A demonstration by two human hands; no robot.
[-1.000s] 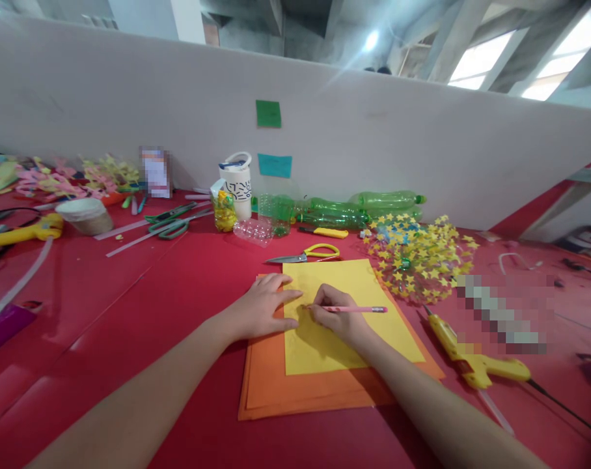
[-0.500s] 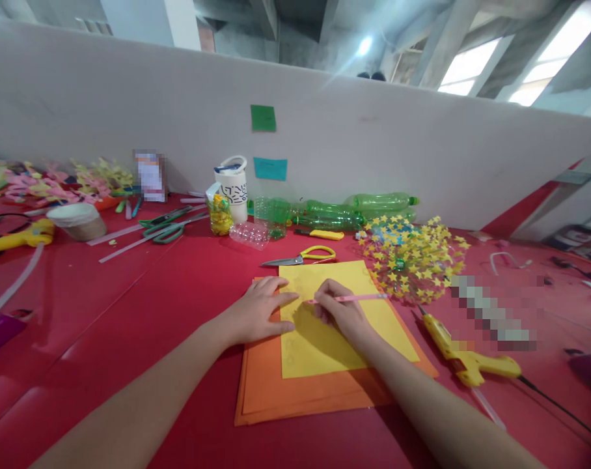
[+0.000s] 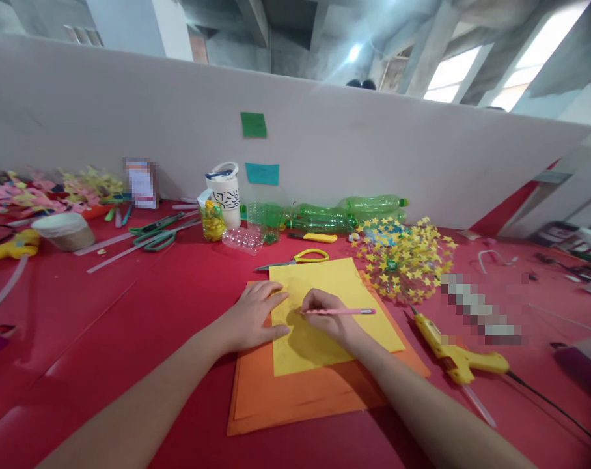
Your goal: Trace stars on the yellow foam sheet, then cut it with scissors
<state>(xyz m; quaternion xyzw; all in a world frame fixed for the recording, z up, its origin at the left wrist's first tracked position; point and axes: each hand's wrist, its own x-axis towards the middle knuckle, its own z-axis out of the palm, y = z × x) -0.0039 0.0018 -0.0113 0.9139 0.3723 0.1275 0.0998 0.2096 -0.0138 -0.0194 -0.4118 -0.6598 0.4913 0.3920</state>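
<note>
A yellow sheet (image 3: pixel 295 358) lies on a stack of orange sheets (image 3: pixel 276 410) on the red table. My left hand (image 3: pixel 259 316) rests flat on the left edge of the yellow sheet, fingers spread. My right hand (image 3: pixel 329 316) is closed round a pink pencil (image 3: pixel 354 311), its tip down at the yellow sheet near the left fingers. Faint marks show on the sheet, too dim to make out. Yellow-handled scissors (image 3: pixel 310 256) lie just beyond the sheet's far edge.
A yellow glue gun (image 3: pixel 452 355) and a bunch of yellow stars (image 3: pixel 407 260) lie to the right. Green plastic bottles (image 3: pixel 325 218), a cutter knife (image 3: pixel 319 238) and a white cup (image 3: pixel 227 198) stand or lie behind. Green-handled scissors (image 3: pixel 156 241) and a tub (image 3: pixel 66 234) are at left.
My right hand has shifted slightly, and the pencil now slants downward to the right rather than up. The left hand stays on the sheet. The whole view has shifted a little.
</note>
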